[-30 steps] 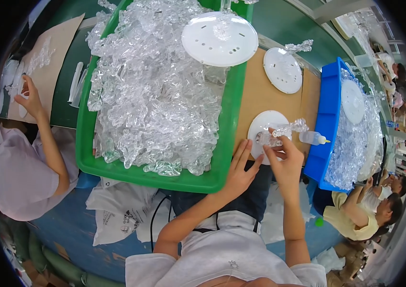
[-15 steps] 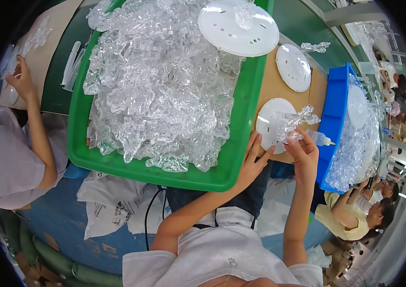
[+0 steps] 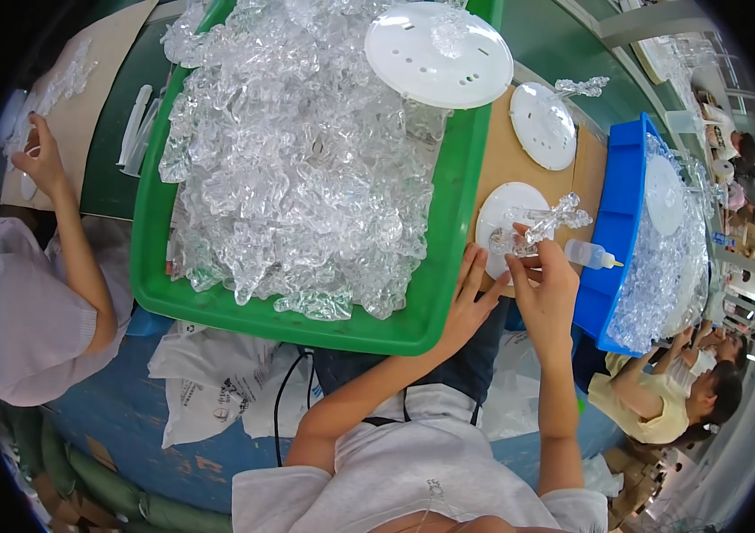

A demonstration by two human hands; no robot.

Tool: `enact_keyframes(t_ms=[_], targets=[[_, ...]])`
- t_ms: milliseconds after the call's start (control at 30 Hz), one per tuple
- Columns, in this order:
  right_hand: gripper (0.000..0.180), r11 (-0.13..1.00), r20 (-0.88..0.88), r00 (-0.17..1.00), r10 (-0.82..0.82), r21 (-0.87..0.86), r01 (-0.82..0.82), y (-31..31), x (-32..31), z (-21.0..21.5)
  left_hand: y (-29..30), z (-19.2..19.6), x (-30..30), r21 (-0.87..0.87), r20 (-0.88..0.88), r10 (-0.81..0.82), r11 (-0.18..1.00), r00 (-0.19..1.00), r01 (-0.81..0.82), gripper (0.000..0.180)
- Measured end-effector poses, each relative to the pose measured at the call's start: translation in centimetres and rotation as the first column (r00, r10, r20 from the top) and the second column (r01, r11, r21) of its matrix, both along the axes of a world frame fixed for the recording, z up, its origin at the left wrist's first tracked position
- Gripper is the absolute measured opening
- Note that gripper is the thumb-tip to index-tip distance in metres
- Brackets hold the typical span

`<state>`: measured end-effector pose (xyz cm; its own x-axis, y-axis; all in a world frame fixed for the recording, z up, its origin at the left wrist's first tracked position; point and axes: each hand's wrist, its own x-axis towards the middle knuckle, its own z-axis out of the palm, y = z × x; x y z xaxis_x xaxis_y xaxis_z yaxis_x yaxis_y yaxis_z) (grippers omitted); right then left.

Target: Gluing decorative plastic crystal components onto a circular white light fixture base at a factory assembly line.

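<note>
My right hand (image 3: 548,289) is closed in a pinch around a clear faceted plastic piece (image 3: 533,229). This sits over a round white disc (image 3: 495,213) on the cardboard-covered table. A clear branching piece (image 3: 570,213) sticks out from the disc's right side. My left hand (image 3: 469,298) lies with its fingers stretched between the green tray (image 3: 422,333) and the disc, its fingertips at the disc's lower left edge. Right of my right hand lies a translucent squeeze bottle (image 3: 591,255) with a yellow tip.
Clear plastic pieces (image 3: 306,178) heap the green tray, with a white disc (image 3: 439,55) on top. Another white disc (image 3: 543,126) lies behind mine. A blue bin (image 3: 608,240) of clear pieces stands right. A co-worker's hand (image 3: 42,160) is at far left.
My right hand has shifted left and turned inward over the disc, its fingers now pinching nearer the disc's middle. My left hand stays about where it was.
</note>
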<state>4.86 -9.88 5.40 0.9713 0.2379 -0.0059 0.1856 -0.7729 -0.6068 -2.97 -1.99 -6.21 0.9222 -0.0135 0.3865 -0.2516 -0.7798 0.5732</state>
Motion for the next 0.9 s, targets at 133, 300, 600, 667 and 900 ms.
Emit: enact_keyframes(t_ms=[133, 300, 600, 667, 900], targets=[[0.031, 0.998, 0.0, 0.998, -0.062, -0.014, 0.062, 1.0, -0.4, -0.2, 0.0, 0.0, -0.1, 0.007, -0.026, -0.003, 1.0, 1.0, 0.003, 0.047], [0.029, 0.991, 0.016, 0.993, -0.12, 0.057, 0.119, 0.3, -0.7, -1.5, 0.3, 0.0, -0.2, 0.024, -0.012, -0.002, 1.0, 1.0, 0.002, 0.047], [0.031, 1.0, 0.257, 0.966, -0.017, 0.011, 0.015, -0.3, 0.5, -2.8, 1.3, 1.7, 1.9, 0.014, -0.154, -0.122, 0.992, 0.981, 0.126, 0.054], [0.037, 0.997, 0.192, 0.981, 0.029, 0.058, -0.041, -0.9, 0.6, -2.2, 2.1, 2.2, 2.0, 0.126, -0.162, -0.117, 0.982, 0.98, 0.138, 0.052], [0.02, 0.972, 0.255, 0.95, -0.182, -0.098, 0.213, -17.6, 1.3, 8.7, 3.7, 3.0, 2.1, 0.263, -0.097, -0.09, 0.958, 0.991, 0.113, 0.043]])
